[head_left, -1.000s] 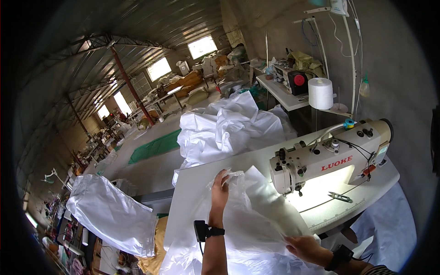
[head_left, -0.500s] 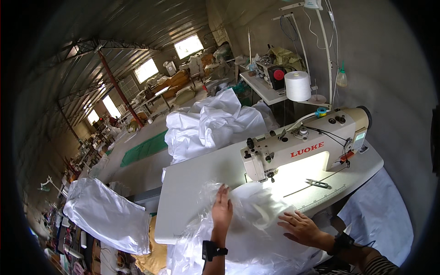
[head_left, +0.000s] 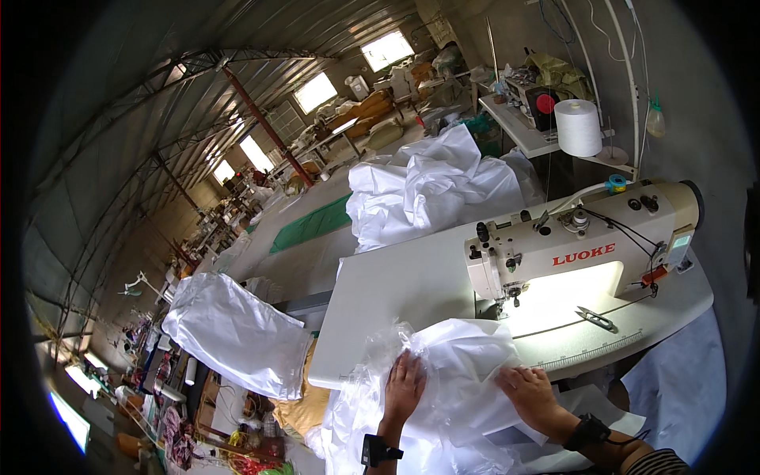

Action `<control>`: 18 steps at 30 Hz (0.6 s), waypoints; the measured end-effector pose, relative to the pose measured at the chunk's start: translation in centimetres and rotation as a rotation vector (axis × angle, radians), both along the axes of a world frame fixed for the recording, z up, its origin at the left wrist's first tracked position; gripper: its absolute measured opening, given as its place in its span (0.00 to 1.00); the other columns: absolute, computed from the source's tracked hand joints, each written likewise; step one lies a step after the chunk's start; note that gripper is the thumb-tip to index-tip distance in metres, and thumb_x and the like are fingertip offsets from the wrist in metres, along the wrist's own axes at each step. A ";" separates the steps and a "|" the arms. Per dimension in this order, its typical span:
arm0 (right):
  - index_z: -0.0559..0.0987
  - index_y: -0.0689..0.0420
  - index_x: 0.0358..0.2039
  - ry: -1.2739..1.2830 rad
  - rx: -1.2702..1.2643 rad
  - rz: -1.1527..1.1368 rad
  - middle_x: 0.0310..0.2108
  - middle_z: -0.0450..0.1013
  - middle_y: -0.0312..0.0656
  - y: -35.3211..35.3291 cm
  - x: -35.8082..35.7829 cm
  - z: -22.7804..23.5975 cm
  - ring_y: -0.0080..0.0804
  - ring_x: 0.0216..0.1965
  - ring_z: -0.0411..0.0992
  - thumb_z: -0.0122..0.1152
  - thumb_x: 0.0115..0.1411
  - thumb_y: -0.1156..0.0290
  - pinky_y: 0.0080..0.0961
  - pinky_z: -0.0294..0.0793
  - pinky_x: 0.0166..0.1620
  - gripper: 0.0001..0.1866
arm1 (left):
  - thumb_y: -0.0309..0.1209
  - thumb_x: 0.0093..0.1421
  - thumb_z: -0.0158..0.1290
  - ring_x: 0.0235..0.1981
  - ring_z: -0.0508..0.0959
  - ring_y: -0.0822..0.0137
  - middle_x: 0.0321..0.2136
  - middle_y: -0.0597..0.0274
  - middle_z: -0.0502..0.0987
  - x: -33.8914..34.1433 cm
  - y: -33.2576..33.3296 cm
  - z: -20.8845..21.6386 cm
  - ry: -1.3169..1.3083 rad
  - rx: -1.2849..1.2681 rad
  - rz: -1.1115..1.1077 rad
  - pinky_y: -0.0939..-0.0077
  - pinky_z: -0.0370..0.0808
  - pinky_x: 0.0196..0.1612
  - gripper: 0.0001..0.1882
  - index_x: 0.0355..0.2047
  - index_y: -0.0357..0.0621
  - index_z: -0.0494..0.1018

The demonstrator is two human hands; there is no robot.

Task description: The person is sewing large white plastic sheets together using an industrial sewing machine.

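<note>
A crumpled white plastic sheet [head_left: 467, 396], with clear filmy edges, drapes over the front edge of the sewing table [head_left: 396, 289] and hangs down toward me. My left hand [head_left: 405, 388] is closed on its filmy left part, fingers pointing away from me. On the right, my right hand [head_left: 532, 396] grips the sheet near its right edge with curled fingers; the thumb is hard to make out. Just beyond stands a lit sewing machine [head_left: 586, 245], its needle area past the sheet's far edge. Thread snips [head_left: 595, 319] lie on the table under the machine's arm.
A heap of white fabric [head_left: 431, 190] lies behind the table. Another white bundle [head_left: 237, 332] sits at the left, above a yellow sack [head_left: 299, 408]. A white thread cone [head_left: 578, 128] stands behind the machine. Pale blue cloth [head_left: 677, 388] hangs at the right.
My view has turned left. Both hands have drawn back toward me from the needle area, and their stretched fingers have curled onto the sheet. The sheet has shifted with them.
</note>
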State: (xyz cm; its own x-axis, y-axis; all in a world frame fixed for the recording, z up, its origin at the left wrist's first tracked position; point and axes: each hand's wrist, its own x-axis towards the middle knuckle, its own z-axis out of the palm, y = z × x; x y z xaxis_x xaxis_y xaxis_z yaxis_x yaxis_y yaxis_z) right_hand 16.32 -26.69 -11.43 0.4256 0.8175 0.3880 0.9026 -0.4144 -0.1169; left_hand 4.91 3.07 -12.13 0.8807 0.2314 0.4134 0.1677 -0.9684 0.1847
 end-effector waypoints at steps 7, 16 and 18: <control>0.76 0.59 0.47 0.686 -0.075 0.171 0.35 0.79 0.44 -0.6 -3.6 7.1 0.46 0.36 0.77 0.55 0.63 0.51 0.39 0.74 0.41 0.24 | 0.30 0.57 0.57 0.54 0.73 0.49 0.54 0.52 0.73 0.6 -3.0 3.3 -0.201 -0.058 0.053 0.59 0.71 0.54 0.20 0.51 0.44 0.73; 0.80 0.52 0.46 1.160 0.040 0.754 0.38 0.79 0.42 -2.7 -4.7 -0.8 0.39 0.40 0.78 0.55 0.67 0.61 0.32 0.75 0.46 0.13 | 0.34 0.65 0.52 0.33 0.81 0.64 0.35 0.54 0.80 1.6 12.0 -0.1 -0.508 -0.730 0.243 0.75 0.76 0.31 0.14 0.45 0.37 0.69; 0.80 0.52 0.47 1.809 0.163 0.655 0.40 0.79 0.43 -7.8 -3.9 -1.6 0.33 0.42 0.77 0.55 0.67 0.68 0.28 0.74 0.50 0.11 | 0.32 0.70 0.46 0.21 0.75 0.78 0.26 0.61 0.78 5.3 6.6 6.4 -0.782 -0.960 0.008 0.85 0.63 0.18 0.08 0.34 0.42 0.67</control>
State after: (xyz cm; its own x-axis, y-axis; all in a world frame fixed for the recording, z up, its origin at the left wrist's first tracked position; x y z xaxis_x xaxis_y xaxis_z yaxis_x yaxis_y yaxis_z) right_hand 12.40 -34.51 -13.03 0.0374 0.9992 -0.0170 -0.3287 -0.0037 -0.9444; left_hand 10.19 9.68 -5.69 0.4706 0.7354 0.4875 -0.3018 -0.3851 0.8721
